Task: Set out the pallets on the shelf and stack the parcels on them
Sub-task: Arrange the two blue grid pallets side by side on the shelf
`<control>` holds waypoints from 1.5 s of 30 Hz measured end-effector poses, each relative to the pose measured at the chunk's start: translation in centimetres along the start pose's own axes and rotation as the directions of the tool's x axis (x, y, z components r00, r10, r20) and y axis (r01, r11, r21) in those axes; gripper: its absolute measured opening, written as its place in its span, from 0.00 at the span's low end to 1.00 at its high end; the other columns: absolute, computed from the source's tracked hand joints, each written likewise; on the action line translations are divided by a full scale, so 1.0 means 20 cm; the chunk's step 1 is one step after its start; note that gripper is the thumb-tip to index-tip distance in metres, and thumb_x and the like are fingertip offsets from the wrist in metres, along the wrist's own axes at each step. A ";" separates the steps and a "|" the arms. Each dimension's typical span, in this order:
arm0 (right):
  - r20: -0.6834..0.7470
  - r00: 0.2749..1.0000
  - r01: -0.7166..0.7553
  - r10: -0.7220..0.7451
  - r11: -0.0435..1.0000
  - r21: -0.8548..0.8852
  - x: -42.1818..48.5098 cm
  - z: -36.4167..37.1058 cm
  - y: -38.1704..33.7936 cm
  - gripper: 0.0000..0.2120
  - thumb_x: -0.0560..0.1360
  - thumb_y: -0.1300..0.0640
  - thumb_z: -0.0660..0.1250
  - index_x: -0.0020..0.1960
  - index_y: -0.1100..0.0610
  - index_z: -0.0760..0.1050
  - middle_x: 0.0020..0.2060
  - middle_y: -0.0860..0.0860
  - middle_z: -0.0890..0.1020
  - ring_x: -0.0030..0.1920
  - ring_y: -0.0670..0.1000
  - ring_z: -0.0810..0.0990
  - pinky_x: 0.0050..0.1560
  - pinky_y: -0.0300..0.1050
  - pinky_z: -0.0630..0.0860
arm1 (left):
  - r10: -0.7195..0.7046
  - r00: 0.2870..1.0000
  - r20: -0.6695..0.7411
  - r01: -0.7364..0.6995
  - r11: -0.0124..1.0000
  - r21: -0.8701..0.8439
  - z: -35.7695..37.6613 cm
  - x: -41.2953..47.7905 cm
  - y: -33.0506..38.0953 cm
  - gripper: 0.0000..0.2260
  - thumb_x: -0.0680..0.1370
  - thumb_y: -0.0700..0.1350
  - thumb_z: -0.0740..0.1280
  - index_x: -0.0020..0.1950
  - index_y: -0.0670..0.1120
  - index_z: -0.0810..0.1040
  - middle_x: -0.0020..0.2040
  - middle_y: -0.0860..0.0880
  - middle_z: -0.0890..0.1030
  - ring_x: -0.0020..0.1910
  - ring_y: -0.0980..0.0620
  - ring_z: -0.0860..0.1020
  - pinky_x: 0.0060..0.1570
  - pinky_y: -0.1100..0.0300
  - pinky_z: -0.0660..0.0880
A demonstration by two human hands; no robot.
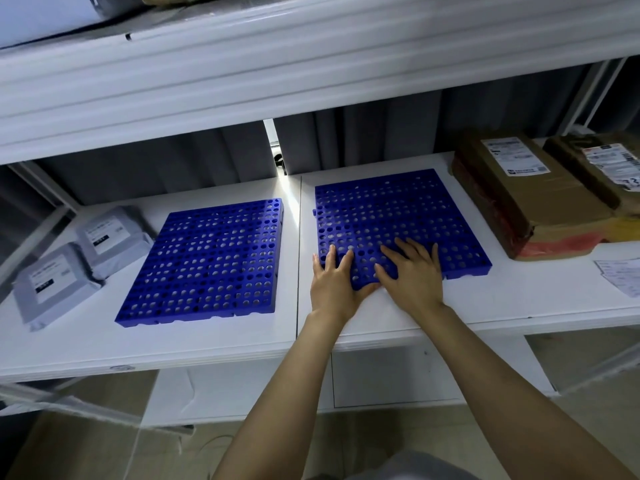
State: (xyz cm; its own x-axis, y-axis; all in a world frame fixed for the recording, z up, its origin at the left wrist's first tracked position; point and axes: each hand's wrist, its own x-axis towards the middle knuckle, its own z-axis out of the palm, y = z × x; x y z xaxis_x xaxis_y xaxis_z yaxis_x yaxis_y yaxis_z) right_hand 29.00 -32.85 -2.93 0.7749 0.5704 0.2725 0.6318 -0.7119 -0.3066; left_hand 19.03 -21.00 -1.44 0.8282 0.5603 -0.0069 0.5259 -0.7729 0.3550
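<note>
Both pallets lie flat on the white shelf (381, 317): left pallet (207, 258) centre-left of frame, right pallet (391, 209) centre-right, with a gap between them. Left hand (334, 282) and right hand (412, 275) press on the right pallet's near edge, fingers straight and spread, gripping nothing. Grey parcels (114, 240) at far left, brown parcels (526, 199) at upper right, all off the pallets. Paper slip (620, 275) at right edge.

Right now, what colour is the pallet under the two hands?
Deep blue, pierced with rows of round holes. The pallet shows best in the head view.
</note>
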 end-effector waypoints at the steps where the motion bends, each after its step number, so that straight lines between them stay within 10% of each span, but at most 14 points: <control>1: -0.001 1.000 0.002 -0.002 1.000 0.004 0.00 0.00 0.00 0.28 0.72 0.40 0.53 0.58 0.54 0.81 0.59 0.57 0.81 0.62 0.60 0.76 0.69 0.68 0.61 | 0.003 1.000 0.006 -0.003 1.000 0.010 0.00 0.00 0.00 0.39 0.72 0.69 0.62 0.77 0.54 0.56 0.78 0.47 0.55 0.76 0.37 0.49 0.71 0.45 0.59; 12: -0.027 0.989 0.148 -0.145 0.978 0.148 -0.05 0.01 -0.41 0.26 0.75 0.47 0.66 0.72 0.52 0.69 0.75 0.54 0.64 0.76 0.57 0.58 0.74 0.59 0.44 | -0.029 0.989 -0.148 0.055 0.984 0.169 -0.29 -0.16 -0.45 0.37 0.75 0.68 0.57 0.78 0.54 0.50 0.79 0.48 0.45 0.77 0.43 0.39 0.74 0.43 0.38; 22: 0.154 0.866 0.427 -0.476 0.864 0.268 -0.16 0.21 -1.01 0.19 0.76 0.55 0.63 0.67 0.55 0.75 0.70 0.55 0.72 0.73 0.59 0.66 0.71 0.66 0.61 | -0.201 0.979 0.020 0.189 0.948 0.255 -0.36 -0.21 -0.87 0.33 0.77 0.67 0.50 0.78 0.58 0.41 0.79 0.46 0.38 0.75 0.38 0.34 0.70 0.35 0.34; 45: 0.154 0.969 0.180 -0.196 0.978 0.108 -0.02 0.05 -0.81 0.28 0.78 0.51 0.63 0.76 0.49 0.60 0.77 0.50 0.58 0.78 0.52 0.51 0.75 0.53 0.42 | -0.191 0.981 0.028 0.180 0.958 0.224 -0.34 0.00 -0.89 0.38 0.72 0.73 0.43 0.78 0.58 0.41 0.79 0.46 0.39 0.76 0.38 0.36 0.69 0.36 0.35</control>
State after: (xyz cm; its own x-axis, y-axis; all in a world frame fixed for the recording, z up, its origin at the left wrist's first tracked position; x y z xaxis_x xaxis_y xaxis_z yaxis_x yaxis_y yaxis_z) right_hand 18.44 -21.10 0.97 0.6297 0.7548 0.1835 0.7596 -0.5489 -0.3488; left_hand 8.32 -5.21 -1.35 0.7175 0.6892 -0.1013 0.6963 -0.7060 0.1292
